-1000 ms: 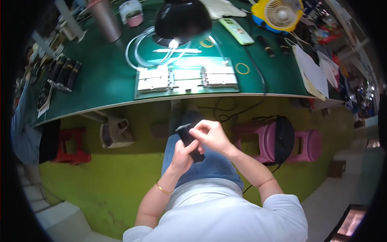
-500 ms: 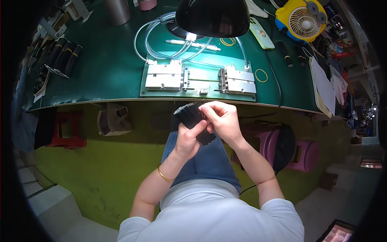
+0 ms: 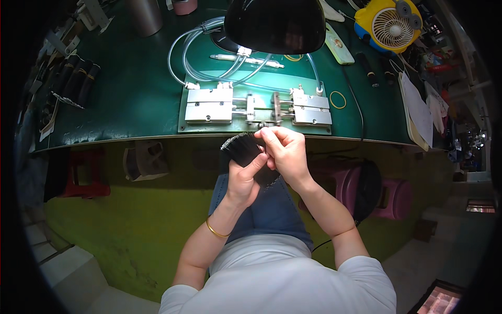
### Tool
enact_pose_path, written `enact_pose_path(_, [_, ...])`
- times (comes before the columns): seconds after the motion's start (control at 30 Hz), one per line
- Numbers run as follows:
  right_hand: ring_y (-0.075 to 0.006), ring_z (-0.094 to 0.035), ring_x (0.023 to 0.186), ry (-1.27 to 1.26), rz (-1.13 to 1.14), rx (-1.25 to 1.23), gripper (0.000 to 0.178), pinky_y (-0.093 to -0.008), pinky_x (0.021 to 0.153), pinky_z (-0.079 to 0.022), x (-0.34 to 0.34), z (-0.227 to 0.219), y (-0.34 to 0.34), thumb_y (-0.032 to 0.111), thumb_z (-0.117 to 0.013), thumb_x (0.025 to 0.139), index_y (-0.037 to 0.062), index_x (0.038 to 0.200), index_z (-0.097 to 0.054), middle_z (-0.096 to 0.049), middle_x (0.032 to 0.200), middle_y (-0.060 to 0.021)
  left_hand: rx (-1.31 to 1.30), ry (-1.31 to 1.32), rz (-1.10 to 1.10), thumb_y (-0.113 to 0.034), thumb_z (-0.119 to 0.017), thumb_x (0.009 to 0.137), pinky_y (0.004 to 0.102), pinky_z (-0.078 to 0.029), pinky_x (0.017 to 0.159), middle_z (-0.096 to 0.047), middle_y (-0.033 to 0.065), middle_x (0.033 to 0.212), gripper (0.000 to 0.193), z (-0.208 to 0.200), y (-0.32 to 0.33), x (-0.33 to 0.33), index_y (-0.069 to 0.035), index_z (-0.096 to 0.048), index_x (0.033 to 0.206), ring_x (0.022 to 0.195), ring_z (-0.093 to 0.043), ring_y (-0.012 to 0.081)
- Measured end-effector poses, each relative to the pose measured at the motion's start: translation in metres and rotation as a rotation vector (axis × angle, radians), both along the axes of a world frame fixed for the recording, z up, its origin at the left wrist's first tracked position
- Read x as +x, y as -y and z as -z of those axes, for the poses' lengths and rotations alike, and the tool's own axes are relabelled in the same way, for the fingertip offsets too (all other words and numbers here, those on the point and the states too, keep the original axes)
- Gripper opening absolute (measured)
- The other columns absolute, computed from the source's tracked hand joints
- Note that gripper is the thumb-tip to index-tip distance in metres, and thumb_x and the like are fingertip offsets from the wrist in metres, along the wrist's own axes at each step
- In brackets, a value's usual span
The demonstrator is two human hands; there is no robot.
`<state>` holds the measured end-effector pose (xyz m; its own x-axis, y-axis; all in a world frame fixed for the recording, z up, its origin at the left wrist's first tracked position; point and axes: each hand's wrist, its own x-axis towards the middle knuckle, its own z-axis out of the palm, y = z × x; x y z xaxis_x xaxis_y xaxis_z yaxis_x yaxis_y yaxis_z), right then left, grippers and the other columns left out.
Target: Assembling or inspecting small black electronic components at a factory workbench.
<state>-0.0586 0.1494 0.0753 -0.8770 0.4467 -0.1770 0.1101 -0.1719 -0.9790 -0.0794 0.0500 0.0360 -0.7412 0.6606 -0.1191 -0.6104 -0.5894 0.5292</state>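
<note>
Landmark: the two-block metal fixture (image 3: 209, 106), set near the front edge of the green table (image 3: 130, 99). Its end plates faced each other across a narrow gap, with rods showing behind both.

The bundle of thin black strands (image 3: 241, 150) was just on the near side of the fixture, held slantwise, its pale-tipped end fanned out toward the fixture's left block. Left hand (image 3: 243, 181) was closed around the bundle, thumb laid across the front. Right hand (image 3: 286, 156) was drawn narrow, thumb and forefinger in a pinch at the bundle's right edge, close before the fixture's middle; could not tell whether a single strand sat in it.

Beyond the fixture: clear tubing (image 3: 210, 23), looped and running to both blocks; a white pen (image 3: 269, 64); a black lamp shade (image 3: 274, 23) above. Just right of the fixture, a yellow ring (image 3: 331, 99). Farther off to the right and beyond the fixture, a light-coloured phone (image 3: 340, 49) and a yellow-blue fan (image 3: 395, 29). Well left of the fixture, more black bundles (image 3: 78, 78).
</note>
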Motion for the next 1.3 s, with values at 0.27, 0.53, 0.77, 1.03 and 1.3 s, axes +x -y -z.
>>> enact_pose_path(0.27, [-0.0009, -0.04, 0.038, 0.021, 0.035, -0.059, 0.021, -0.0152, 0.033, -0.031, -0.001, -0.003, 0.0, 0.017, -0.054, 0.084, -0.0009, 0.076, -0.061, -0.051, 0.052, 0.0011, 0.001, -0.004, 0.011, -0.005, -0.055, 0.081, 0.025, -0.044, 0.066, -0.055, 0.005, 0.074, 0.008, -0.002, 0.0, -0.003, 0.0, -0.054, 0.088, 0.068, -0.053, 0.0129])
enact_pose_path(0.53, [-0.0012, -0.04, 0.037, -0.009, 0.025, -0.022, 0.021, -0.0161, 0.033, -0.03, 0.002, 0.003, 0.0, 0.017, -0.056, 0.083, -0.0009, 0.073, -0.061, -0.05, 0.051, 0.0014, -0.027, 0.006, 0.053, -0.004, -0.056, 0.08, 0.0249, -0.045, 0.064, -0.055, 0.0048, 0.073, 0.009, -0.003, 0.003, -0.004, -0.001, -0.054, 0.088, 0.066, -0.053, 0.0129])
enact_pose_path(0.77, [-0.0012, -0.041, 0.038, -0.064, 0.004, 0.081, 0.016, -0.0165, 0.034, -0.03, 0.006, -0.005, 0.008, 0.012, -0.057, 0.082, -0.0012, 0.077, -0.062, -0.051, 0.052, 0.0012, -0.047, -0.029, 0.054, -0.001, -0.055, 0.079, 0.0249, -0.044, 0.062, -0.055, 0.0045, 0.073, 0.011, -0.006, 0.007, -0.001, -0.001, -0.054, 0.09, 0.066, -0.053, 0.0126])
enact_pose_path(1.03, [-0.0017, -0.042, 0.041, -0.037, -0.002, 0.093, 0.012, -0.0172, 0.036, -0.032, 0.006, -0.003, 0.004, 0.01, -0.058, 0.082, -0.0015, 0.082, -0.062, -0.053, 0.055, 0.0001, -0.019, 0.055, 0.051, -0.002, -0.055, 0.079, 0.0231, -0.043, 0.062, -0.054, 0.0037, 0.075, 0.01, -0.006, 0.003, -0.002, -0.001, -0.054, 0.089, 0.066, -0.053, 0.0125])
enact_pose_path(1.3, [-0.0059, -0.051, 0.06, -0.308, 0.274, 0.849, 0.02, -0.0186, 0.054, -0.041, -0.013, -0.036, -0.095, 0.013, -0.062, 0.077, -0.0027, 0.089, -0.059, -0.057, 0.069, -0.0016, 0.067, 0.136, 0.09, 0.0, -0.052, 0.081, 0.0284, -0.037, 0.061, -0.044, 0.0018, 0.073, 0.009, -0.008, 0.012, 0.005, -0.006, -0.046, 0.083, 0.063, -0.043, 0.0122])
